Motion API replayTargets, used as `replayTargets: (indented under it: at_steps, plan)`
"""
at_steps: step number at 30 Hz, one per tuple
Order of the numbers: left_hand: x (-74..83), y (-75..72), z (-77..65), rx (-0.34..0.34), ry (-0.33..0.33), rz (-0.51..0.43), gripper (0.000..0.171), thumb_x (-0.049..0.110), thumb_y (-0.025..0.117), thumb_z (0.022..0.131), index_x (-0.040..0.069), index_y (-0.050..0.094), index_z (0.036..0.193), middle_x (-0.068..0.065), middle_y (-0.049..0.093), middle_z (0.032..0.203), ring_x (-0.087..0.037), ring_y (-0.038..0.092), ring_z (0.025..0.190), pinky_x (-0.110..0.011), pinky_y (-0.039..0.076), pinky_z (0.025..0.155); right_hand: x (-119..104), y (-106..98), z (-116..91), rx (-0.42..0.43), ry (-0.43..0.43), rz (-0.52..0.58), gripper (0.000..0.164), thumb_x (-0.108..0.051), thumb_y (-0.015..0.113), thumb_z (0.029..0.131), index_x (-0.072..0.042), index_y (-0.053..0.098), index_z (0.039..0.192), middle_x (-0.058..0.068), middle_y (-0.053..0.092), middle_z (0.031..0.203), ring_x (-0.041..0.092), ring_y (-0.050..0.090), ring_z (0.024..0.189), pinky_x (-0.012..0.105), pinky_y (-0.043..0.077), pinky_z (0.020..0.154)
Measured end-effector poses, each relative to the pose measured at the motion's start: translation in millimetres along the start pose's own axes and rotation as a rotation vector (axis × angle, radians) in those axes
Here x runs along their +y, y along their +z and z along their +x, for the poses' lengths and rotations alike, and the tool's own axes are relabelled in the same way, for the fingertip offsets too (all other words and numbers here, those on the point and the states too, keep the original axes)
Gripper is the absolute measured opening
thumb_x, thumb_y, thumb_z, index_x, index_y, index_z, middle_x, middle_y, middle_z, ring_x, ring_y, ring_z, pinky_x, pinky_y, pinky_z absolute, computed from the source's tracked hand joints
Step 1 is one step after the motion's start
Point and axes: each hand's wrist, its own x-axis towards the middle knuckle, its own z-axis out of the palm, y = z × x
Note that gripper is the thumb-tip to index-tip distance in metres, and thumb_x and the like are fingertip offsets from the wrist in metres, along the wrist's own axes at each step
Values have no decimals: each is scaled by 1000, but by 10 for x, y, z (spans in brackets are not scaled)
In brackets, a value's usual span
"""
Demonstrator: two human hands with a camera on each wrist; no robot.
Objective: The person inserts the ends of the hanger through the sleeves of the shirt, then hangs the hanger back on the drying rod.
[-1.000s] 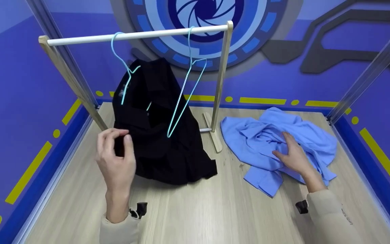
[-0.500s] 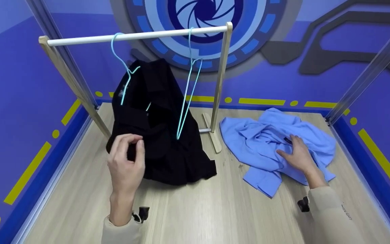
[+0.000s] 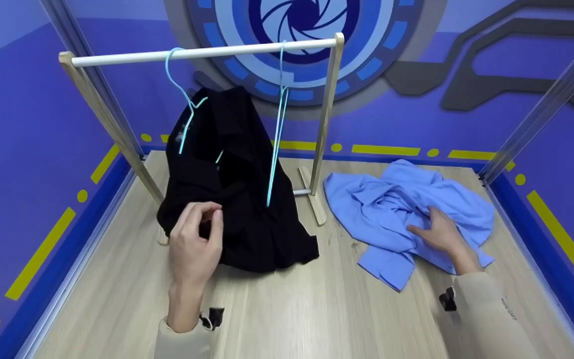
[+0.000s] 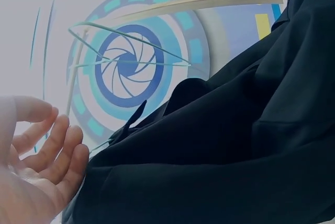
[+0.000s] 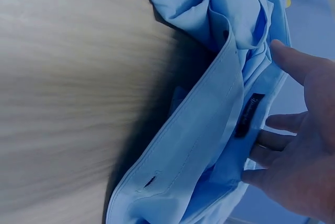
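Note:
A black garment (image 3: 247,224) hangs on a light-blue hanger (image 3: 186,132) from the rack, its neck opening toward the head camera. My left hand (image 3: 198,244) is at its front left, fingers loosely curved with nothing between them. In the left wrist view those fingertips (image 4: 78,150) come right beside the black cloth. A crumpled light-blue collared shirt (image 3: 366,199) lies on the right of the table. Over it, my right hand (image 3: 444,233) has its fingers spread, and the right wrist view shows the fingertips (image 5: 256,177) at the collar band, beside a dark label (image 5: 249,115).
The rack's white rod (image 3: 227,50) is carried by wooden posts (image 3: 328,114). A second, bare hanger (image 3: 277,144) hangs nearly edge-on in front of the black garment's right side. Blue printed walls (image 3: 23,124) enclose the wooden table (image 3: 287,319) at back and sides.
My left hand has moved right and slightly down across the front of the black garment. The bare hanger has turned nearly edge-on. My right hand has shifted slightly right and down over the blue shirt.

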Motion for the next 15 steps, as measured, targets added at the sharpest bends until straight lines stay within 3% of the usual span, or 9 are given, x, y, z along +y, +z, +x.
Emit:
replayTargets:
  at_steps: [5,9,15]
  plan:
    - [-22,57,-31,2,0,-28,5,0,68,96,3,72,98,-2,66,92,-17,60,81,-27,48,76,-40,42,-10,-53,-4,-29,91,-38,71,96,25,27,146,49,32,144,65,30,133,69,26,110]
    - [-36,109,-64,-6,4,-48,6,-2,68,95,2,71,97,-2,66,90,-16,59,79,-26,47,73,-49,94,-15,-86,-11,-19,95,-42,73,94,24,27,146,49,30,145,64,30,134,68,28,110]
    - [-24,207,-123,-75,-14,-53,6,-2,69,94,3,71,97,-1,66,90,-16,60,79,-25,48,74,-40,147,-28,-117,-18,43,96,-38,75,94,24,24,146,48,29,147,63,28,136,68,28,110]
